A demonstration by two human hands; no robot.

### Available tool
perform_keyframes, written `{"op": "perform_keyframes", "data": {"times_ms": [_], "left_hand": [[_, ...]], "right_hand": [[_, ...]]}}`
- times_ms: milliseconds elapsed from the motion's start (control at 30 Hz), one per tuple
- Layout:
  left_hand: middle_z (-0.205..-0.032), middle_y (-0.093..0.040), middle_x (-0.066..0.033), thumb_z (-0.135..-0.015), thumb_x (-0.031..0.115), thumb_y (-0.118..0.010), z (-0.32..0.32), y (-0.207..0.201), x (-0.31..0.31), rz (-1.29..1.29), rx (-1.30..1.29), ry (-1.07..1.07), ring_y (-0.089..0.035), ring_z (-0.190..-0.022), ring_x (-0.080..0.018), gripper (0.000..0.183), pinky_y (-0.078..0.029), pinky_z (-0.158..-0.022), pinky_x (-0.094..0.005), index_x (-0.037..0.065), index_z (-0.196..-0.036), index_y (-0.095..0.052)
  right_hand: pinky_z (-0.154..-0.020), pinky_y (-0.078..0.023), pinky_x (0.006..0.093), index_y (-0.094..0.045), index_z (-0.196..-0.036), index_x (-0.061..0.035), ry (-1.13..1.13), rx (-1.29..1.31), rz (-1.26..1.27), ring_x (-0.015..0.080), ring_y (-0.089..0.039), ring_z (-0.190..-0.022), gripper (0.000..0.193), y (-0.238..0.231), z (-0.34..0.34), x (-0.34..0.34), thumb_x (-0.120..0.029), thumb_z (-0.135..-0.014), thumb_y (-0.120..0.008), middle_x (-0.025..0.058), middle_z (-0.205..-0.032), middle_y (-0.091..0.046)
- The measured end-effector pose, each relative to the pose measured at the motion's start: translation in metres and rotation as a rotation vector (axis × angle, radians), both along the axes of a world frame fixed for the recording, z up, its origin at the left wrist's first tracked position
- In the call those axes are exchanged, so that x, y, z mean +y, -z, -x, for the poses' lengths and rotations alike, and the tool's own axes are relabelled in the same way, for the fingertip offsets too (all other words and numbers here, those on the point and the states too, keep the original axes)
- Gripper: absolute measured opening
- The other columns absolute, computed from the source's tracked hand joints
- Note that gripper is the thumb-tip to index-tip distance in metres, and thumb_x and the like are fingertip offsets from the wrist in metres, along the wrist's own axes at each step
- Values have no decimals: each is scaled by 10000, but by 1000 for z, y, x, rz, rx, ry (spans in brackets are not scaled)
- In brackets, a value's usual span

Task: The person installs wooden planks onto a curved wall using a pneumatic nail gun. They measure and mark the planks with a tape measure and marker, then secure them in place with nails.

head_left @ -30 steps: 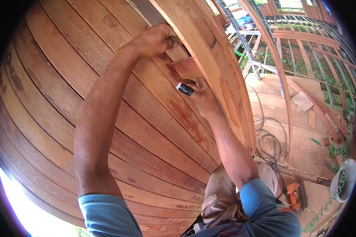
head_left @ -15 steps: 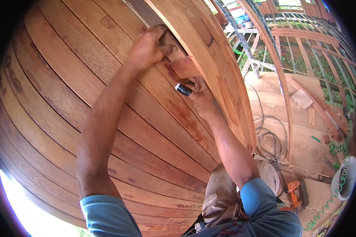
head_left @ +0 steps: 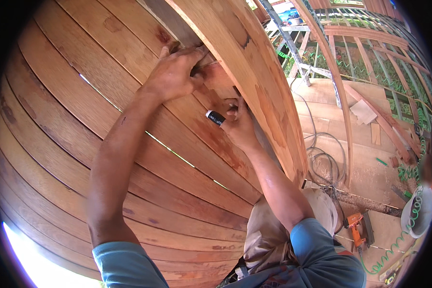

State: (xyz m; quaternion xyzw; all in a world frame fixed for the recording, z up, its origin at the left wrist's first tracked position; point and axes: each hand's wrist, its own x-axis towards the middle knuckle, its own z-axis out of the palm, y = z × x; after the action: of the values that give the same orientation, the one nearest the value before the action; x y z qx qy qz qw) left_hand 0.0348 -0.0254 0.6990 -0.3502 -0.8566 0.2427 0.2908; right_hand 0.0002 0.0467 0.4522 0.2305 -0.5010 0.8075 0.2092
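My left hand (head_left: 177,72) is curled over the upper end of a short reddish board (head_left: 218,76), beside the planked wooden surface (head_left: 110,81). Part of its grip is hidden under the palm. Lower and to the right, my right hand (head_left: 241,126) is closed around a short black cylinder (head_left: 215,117) with a white end, whose exact kind I cannot make out. Its curled fingers are near the lower part of the board. Just right of both hands runs a thick curved wooden beam (head_left: 254,77), partly covering the board.
Right of the beam, a narrow curved rib (head_left: 338,91) rises above a plywood floor (head_left: 365,163). Grey cable (head_left: 321,149) lies coiled there. An orange power tool (head_left: 356,229), a white bucket (head_left: 420,216) and green coiled hose (head_left: 389,257) are at lower right.
My left hand has moved slightly down and left, further over the short board. My right hand has shifted a little left and down with the black cylinder. Light now shows through plank gaps.
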Motion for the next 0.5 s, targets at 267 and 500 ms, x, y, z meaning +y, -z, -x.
{"op": "perform_keyframes", "data": {"times_ms": [267,500], "left_hand": [[-1213,-675,-200,-779,101,-785,7,12,-2,54,93,-53,-593,-1240,-354,644,-305,-1154,-513,22,-1337,-474],[-1152,-715,-171,-775,85,-790,10,11,-2,102,178,-19,-634,-1189,-322,650,-320,-1144,-507,52,-1354,-496]], "right_hand": [[-876,-433,323,-406,-1377,35,83,40,52,185,-466,-959,851,-4,-5,-5,-373,-806,-887,95,-1151,-514],[-921,-421,324,-272,-1518,8,31,-3,-1,181,-454,-1023,1013,-1,-8,0,-349,-802,-893,114,-1241,-504]]}}
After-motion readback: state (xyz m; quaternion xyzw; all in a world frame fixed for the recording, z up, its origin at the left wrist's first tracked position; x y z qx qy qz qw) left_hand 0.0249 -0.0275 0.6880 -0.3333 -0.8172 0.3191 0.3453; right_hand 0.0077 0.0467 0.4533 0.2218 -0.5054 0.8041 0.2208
